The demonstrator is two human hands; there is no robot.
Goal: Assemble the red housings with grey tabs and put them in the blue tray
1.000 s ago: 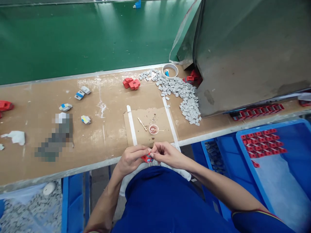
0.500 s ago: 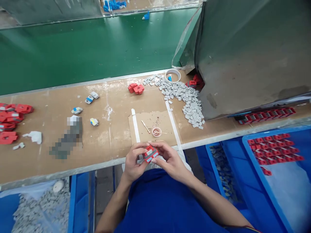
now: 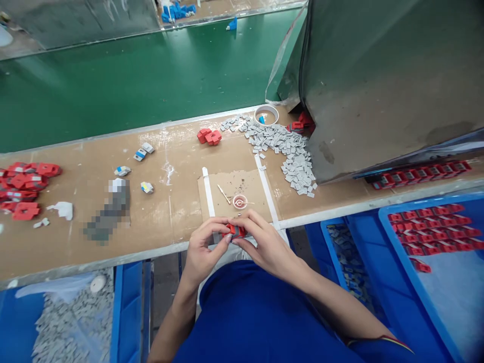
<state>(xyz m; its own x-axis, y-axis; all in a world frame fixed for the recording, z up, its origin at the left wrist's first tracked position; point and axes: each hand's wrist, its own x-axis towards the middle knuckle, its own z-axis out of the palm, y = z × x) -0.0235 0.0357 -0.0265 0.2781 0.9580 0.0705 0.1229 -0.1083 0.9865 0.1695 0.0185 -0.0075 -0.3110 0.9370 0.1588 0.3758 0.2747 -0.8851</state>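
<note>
Both of my hands grip one small red and grey plastic part (image 3: 236, 231) just above the table's front edge. My left hand (image 3: 206, 247) pinches its left end between thumb and fingers. On the other end, the fingers and thumb of my right hand (image 3: 262, 242) are closed, hiding much of the part. Just beyond my fingertips, a small round dish (image 3: 240, 201) with reddish contents and a thin stick across it sits on a taped cardboard sheet (image 3: 249, 181). A pale thin stick (image 3: 224, 194) lies left of the dish.
Many grey plates (image 3: 293, 156) and a tape roll (image 3: 266, 115) lie at the back right, beside a large metal housing (image 3: 378, 91). Red parts (image 3: 24, 184) are heaped at the left. Blue bins (image 3: 412, 282) flank me below the table, one with rows of red parts.
The red and grey part has been turned in my hands, so its light-coloured face no longer shows. My fingers have shifted around it and cover more of it. The view has moved slightly.
</note>
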